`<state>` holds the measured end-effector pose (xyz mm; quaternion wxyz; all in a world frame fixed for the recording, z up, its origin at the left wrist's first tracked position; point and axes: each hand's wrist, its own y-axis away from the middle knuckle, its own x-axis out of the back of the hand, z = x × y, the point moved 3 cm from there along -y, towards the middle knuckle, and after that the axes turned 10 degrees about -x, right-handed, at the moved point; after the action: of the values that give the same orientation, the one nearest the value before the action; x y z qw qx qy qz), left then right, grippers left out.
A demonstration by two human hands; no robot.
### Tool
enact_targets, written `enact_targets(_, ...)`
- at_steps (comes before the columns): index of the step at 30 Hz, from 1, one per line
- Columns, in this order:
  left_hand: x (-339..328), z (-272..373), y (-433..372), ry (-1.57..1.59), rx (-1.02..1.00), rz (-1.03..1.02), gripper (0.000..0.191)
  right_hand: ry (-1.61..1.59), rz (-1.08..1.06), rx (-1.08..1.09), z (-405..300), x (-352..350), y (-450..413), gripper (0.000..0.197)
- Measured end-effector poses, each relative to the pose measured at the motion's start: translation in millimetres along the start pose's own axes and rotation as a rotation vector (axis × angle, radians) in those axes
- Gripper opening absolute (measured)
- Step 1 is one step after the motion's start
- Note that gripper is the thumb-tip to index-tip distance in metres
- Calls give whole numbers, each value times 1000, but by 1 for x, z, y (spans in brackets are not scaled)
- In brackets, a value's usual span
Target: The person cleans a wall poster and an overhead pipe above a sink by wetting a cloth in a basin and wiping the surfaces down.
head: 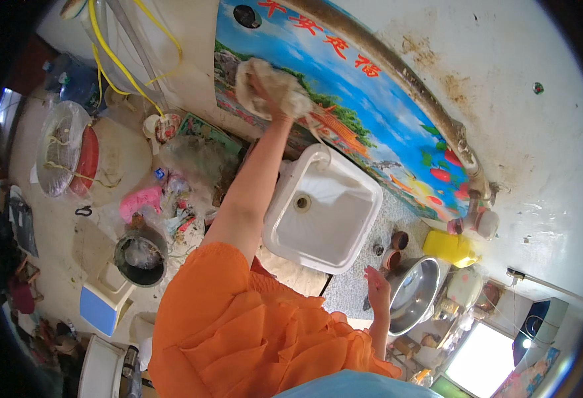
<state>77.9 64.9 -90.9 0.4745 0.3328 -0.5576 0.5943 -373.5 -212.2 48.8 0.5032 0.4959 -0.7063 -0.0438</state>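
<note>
My left hand (pixel 270 99) is pressing a pale, crumpled cloth (pixel 254 82) against a glossy landscape poster (pixel 321 74) on the wall. Motion blurs both hand and cloth. Below the poster, a white ceramic sink (pixel 316 209) with a round drain stands next to my outstretched left arm. My right hand (pixel 378 286) hovers over the speckled countertop (pixel 348 248), close to the rim of a stainless-steel basin (pixel 416 293). Nothing shows in its loosely spread fingers.
A rusty pipe (pixel 420 89) runs along the poster's upper edge. A yellow plastic jug (pixel 449 248) and small brown cups (pixel 392 258) stand past the sink. At left are a dark bucket (pixel 141 256), a blue-and-white stool (pixel 102 306), a yellow hose (pixel 109 47) and bagged litter.
</note>
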Motion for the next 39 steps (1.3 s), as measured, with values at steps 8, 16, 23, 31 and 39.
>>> enact_targets(8,75,-19,76,681,-89,96,38,-248,-330,358,-119,-73,-49,47)
enact_targets(16,188,15,169,1018,-438,14,49,-1174,-317,101,-232,-132,-117,45)
enact_targets(23,143,-141,279,999,259,-314,49,141,472,621,-224,-92,-193,40)
enact_targets(31,113,-227,388,952,589,-155,43,807,329,812,-288,-208,-247,60)
enact_targets(39,103,-211,415,1099,680,-219,43,926,-303,698,-287,-363,-316,54)
